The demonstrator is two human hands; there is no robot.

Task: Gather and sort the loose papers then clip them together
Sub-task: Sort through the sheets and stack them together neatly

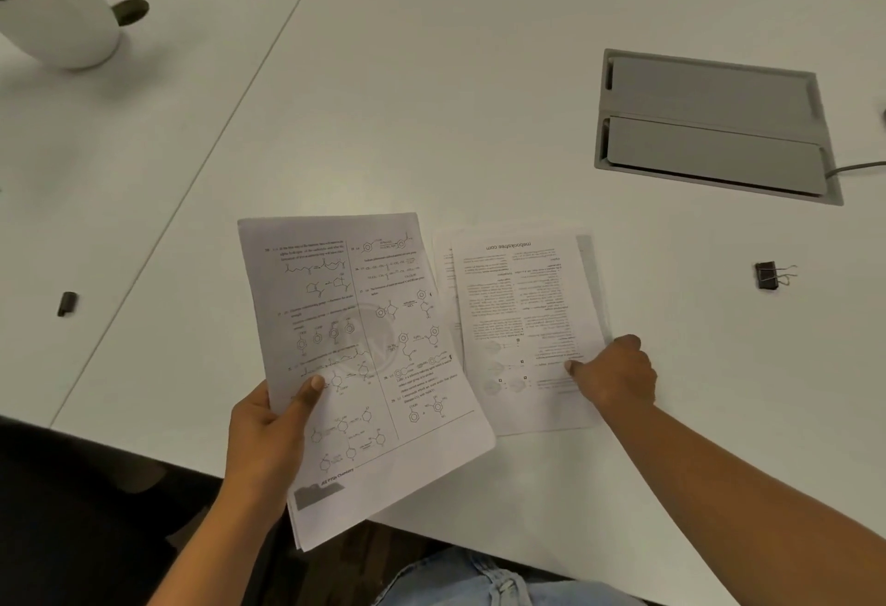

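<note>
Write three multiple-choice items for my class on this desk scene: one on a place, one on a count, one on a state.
1. Where does the binder clip lie?
A. on the table, right of the papers
B. on the papers
C. in the left hand

2. How many flaps has the cable hatch?
A. one
B. two
C. four

3. How is the chemistry sheaf held?
A. flat under the plant pot
B. lifted in the left hand
C. clipped shut

Answers: 1 A, it sits alone on the white table; 2 B, two grey flaps show; 3 B, the thumb pins it while the right hand presses the text pages.
</note>
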